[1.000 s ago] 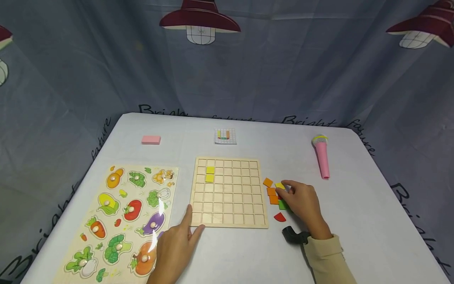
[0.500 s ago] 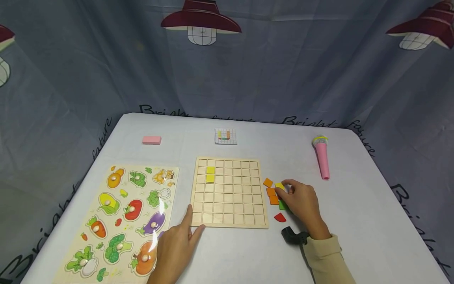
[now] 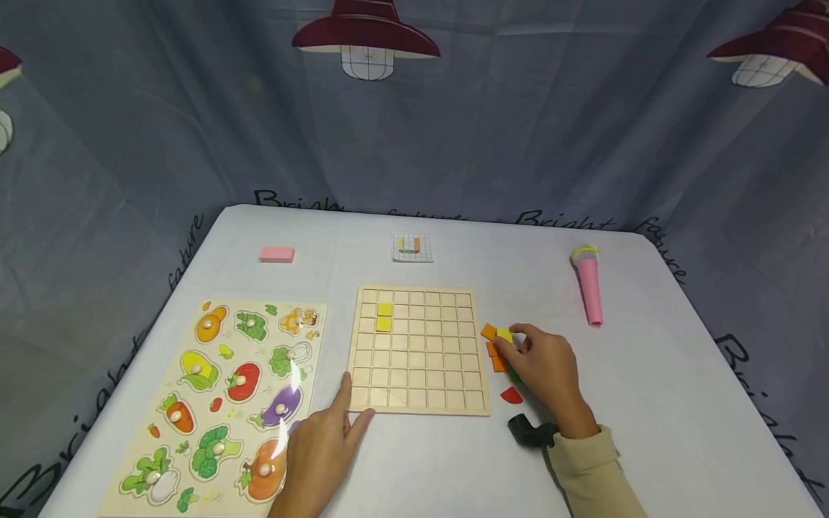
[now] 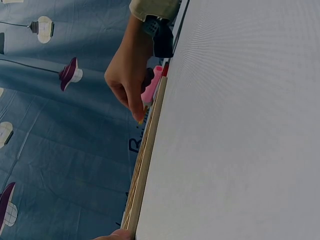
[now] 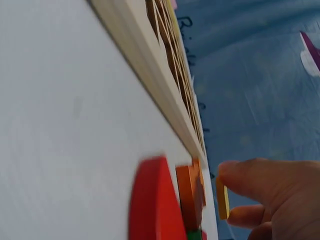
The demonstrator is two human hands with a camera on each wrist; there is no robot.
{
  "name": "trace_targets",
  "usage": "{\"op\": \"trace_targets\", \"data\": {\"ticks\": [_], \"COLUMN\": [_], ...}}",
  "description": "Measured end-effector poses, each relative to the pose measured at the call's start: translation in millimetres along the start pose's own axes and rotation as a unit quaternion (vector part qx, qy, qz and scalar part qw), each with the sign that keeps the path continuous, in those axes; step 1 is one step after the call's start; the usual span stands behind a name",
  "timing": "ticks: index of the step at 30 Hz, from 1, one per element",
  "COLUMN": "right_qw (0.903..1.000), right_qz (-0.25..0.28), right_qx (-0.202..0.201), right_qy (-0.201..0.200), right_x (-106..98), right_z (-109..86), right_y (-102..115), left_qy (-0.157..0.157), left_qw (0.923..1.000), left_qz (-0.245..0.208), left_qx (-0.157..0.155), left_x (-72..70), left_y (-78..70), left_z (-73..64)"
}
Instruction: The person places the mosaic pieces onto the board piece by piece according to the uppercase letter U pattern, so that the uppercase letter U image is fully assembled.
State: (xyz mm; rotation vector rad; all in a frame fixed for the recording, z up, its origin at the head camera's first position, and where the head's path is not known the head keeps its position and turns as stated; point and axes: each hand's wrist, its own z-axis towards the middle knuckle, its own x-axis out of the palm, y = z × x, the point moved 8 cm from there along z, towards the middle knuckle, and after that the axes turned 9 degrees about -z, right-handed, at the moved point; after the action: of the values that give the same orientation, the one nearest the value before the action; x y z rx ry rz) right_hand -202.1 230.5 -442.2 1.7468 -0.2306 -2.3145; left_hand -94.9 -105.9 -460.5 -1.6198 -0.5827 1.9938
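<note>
Between thumb and fingers, my right hand (image 3: 547, 367) pinches a yellow square tile (image 3: 504, 335), held above the loose tiles right of the grid board. The right wrist view shows that yellow tile (image 5: 222, 198) on edge at the fingertips. Orange tiles (image 3: 499, 364) and a red quarter-round tile (image 3: 511, 396) lie under and beside this hand; a green one is mostly hidden by it. My left hand (image 3: 324, 453) rests at the near left corner of the wooden grid board (image 3: 414, 378), index finger along its side. Two yellow tiles (image 3: 384, 316) sit in the board's second column.
A vegetable puzzle board (image 3: 214, 410) lies at left, partly under my left hand. Toward the back are a pink block (image 3: 276, 255), a small pattern card (image 3: 411, 247) and a pink toy microphone (image 3: 588, 288). A patterned curtain hangs behind the white table (image 3: 686, 403).
My right hand has picked up the yellow tile from the loose tiles and shifted it slightly left toward the board. My left hand has stayed in place.
</note>
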Motion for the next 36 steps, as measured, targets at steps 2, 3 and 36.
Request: {"op": "trace_targets", "data": {"ticks": [2, 3, 36], "right_qw": [0.9998, 0.9997, 0.9798], "right_qz": [-0.003, -0.003, 0.014], "right_qx": [-0.016, -0.023, -0.192], "right_qy": [-0.007, -0.009, -0.055], "right_x": [0, 1, 39], "right_z": [0.0, -0.2, 0.4], "right_y": [7, 11, 156], "left_qy": [0.0, 0.0, 0.023], "left_qw": [1.0, 1.0, 0.9997], "left_qz": [-0.001, -0.001, 0.004], "left_qx": [-0.002, -0.002, -0.01], "left_x": [-0.1, -0.2, -0.1], "left_y": [0.1, 0.0, 1.1], "left_z": [-0.1, -0.2, 0.8]}}
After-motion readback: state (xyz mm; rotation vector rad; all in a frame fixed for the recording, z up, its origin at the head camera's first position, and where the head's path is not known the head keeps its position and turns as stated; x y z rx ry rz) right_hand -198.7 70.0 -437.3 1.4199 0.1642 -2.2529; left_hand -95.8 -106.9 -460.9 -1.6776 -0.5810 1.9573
